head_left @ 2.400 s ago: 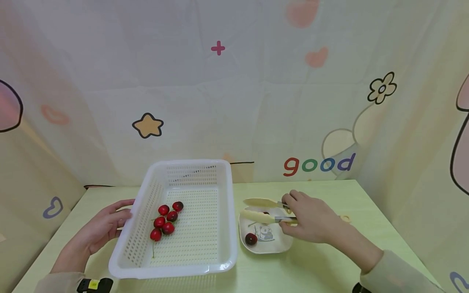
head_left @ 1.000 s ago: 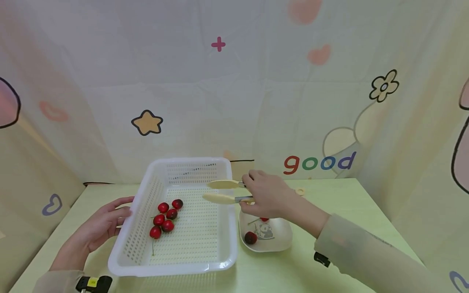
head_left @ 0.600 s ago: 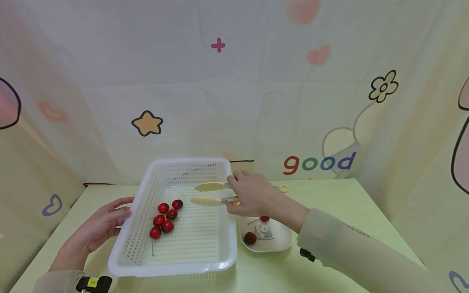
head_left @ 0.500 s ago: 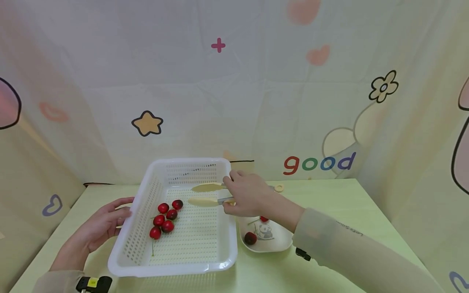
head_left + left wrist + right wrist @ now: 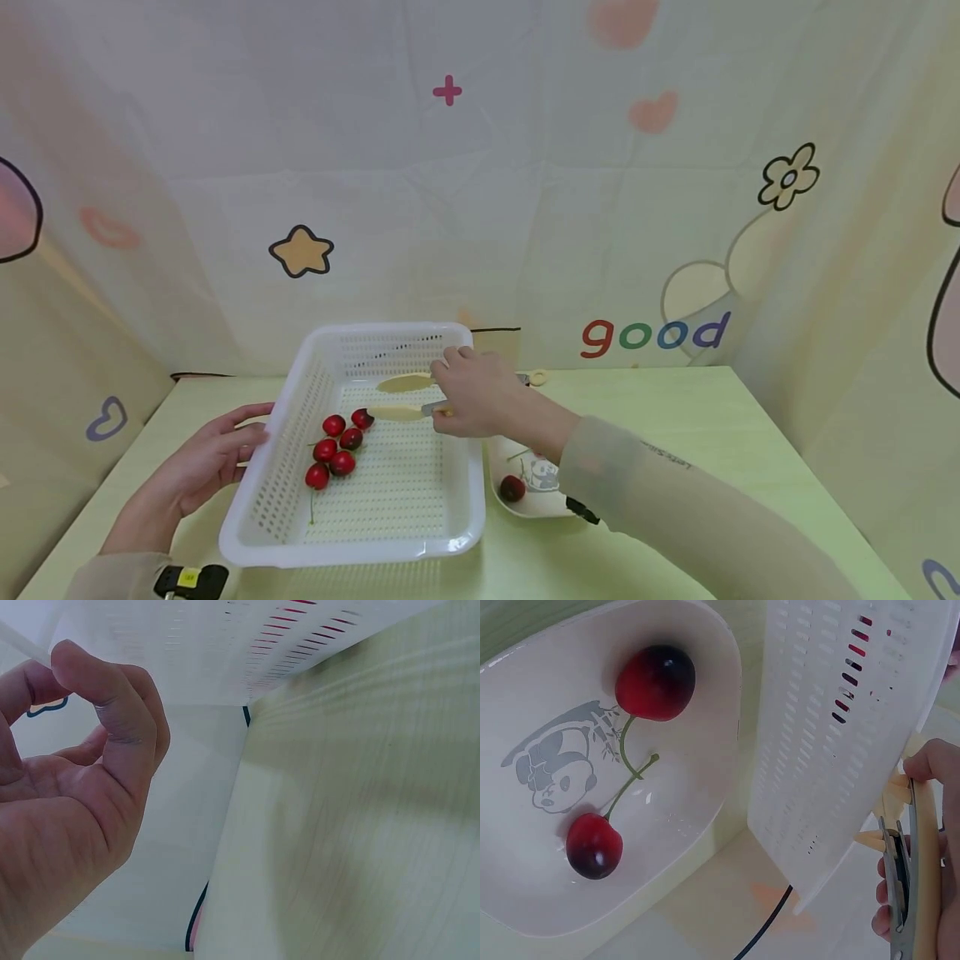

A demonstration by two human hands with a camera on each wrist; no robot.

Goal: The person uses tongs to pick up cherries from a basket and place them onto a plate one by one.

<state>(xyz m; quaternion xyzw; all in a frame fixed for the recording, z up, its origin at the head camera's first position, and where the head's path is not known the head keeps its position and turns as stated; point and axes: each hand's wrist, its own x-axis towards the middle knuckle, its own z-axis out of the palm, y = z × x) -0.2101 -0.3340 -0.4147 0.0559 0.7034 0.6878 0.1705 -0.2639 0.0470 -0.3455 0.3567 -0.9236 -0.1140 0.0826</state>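
My right hand [image 5: 480, 392] grips cream-tipped tongs [image 5: 401, 413] over the right side of a white perforated plastic basket [image 5: 352, 552]. The tong arms are spread apart, with no cherry between them, and the nearer tip overlaps the rearmost cherry [image 5: 362, 419] in the head view. Several red cherries [image 5: 342, 463] lie grouped at the basket's left middle, one with a stem pointing forward. At the left rim, my left hand [image 5: 202, 462] holds the basket with bent fingers; the left wrist view shows a fingertip [image 5: 67, 656] at the rim.
Right of the basket stands a small white plate [image 5: 705, 832] with a panda print. Two stemmed cherries lie on it, a dark one [image 5: 656, 682] and a redder one [image 5: 594, 846]; my right forearm partly covers the plate in the head view. A printed curtain [image 5: 525, 208] hangs behind the table.
My right hand has carried the spread tongs left from above the plate to inside the basket, up to the cherries. My left hand and the basket stay put.
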